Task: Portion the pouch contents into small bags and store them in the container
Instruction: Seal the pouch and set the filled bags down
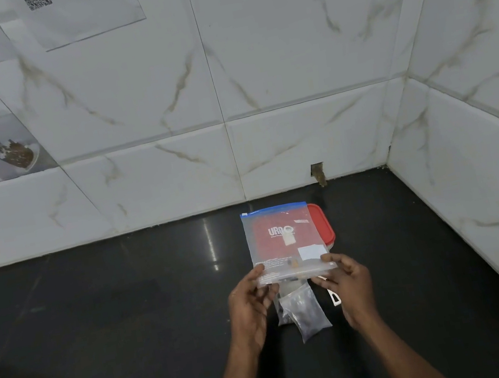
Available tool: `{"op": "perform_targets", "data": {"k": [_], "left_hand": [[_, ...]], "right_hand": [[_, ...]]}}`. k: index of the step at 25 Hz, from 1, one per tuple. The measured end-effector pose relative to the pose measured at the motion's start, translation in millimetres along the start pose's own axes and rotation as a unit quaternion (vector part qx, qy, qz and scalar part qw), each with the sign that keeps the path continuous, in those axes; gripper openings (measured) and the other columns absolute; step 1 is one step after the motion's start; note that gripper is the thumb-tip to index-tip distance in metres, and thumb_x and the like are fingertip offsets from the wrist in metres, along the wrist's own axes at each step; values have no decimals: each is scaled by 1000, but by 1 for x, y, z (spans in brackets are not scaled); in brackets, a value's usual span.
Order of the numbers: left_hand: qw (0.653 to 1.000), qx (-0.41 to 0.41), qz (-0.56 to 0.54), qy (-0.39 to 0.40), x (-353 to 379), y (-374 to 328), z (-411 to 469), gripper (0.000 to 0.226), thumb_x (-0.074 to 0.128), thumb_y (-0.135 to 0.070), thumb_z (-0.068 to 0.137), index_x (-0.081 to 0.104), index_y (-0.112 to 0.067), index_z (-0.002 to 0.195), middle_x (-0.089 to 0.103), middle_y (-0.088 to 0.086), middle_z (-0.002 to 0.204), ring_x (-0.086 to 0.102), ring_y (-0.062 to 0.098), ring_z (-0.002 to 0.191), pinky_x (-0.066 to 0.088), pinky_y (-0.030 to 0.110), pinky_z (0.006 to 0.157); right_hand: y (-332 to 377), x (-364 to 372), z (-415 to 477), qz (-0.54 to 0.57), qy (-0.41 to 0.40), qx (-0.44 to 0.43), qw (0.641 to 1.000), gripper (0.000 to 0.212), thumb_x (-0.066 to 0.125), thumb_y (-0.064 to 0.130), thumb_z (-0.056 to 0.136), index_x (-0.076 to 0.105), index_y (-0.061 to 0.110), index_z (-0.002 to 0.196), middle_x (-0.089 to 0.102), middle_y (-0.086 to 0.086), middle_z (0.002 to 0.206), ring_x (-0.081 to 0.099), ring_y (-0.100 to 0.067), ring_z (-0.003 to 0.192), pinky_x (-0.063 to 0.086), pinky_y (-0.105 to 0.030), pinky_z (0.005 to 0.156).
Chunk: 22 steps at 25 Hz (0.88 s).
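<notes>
Glossy countertop (stone, perhaps)

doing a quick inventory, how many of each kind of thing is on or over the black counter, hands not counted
zip pouch: 1
small bags: at least 2, overlapping
red-lidded container: 1
small metal piece: 1
Total: at least 5

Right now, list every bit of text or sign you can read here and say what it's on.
"URO", white letters, last one unclear: on the pouch held by the left hand and right hand.
Small line under it: too blurred to read.
White print at the pouch's lower left: too small to read.
White stickers on the pouch: nothing legible.
QR code: on the paper sheet on the wall, not readable.
</notes>
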State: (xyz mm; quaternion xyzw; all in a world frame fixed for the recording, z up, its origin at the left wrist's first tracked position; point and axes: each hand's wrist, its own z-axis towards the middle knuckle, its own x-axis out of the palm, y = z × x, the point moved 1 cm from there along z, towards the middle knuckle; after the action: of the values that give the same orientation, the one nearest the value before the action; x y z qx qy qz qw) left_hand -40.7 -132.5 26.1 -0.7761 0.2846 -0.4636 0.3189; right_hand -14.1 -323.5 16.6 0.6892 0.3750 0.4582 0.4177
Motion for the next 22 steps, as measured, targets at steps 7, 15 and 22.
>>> {"op": "perform_targets", "data": {"k": [7,15,22], "left_hand": [[993,-7,120,-20,-10,-4,8,25,58,12,93,71,4,113,74,23,112,74,32,94,63,26,66],[991,-85,106,-10,-17,-6,7,37,71,0,88,58,4,122,73,30,107,76,31,80,65,36,69],[983,-112,144,-14,-18,-6,7,8,72,0,87,70,-3,95,79,17,92,77,21,73,62,30,63]], "right_hand": [[9,-6,8,-10,-3,73,997,13,65,-1,88,68,-7,100,72,-21,98,71,-35,89,62,-34,66],[8,-6,8,-12,-15,102,995,26,66,-10,84,59,-7,109,70,-24,99,71,-36,88,62,-30,62],[7,-7,6,-36,25,133,990,19,72,-3,82,65,-6,100,72,-24,96,72,-35,81,62,-34,64]]}}
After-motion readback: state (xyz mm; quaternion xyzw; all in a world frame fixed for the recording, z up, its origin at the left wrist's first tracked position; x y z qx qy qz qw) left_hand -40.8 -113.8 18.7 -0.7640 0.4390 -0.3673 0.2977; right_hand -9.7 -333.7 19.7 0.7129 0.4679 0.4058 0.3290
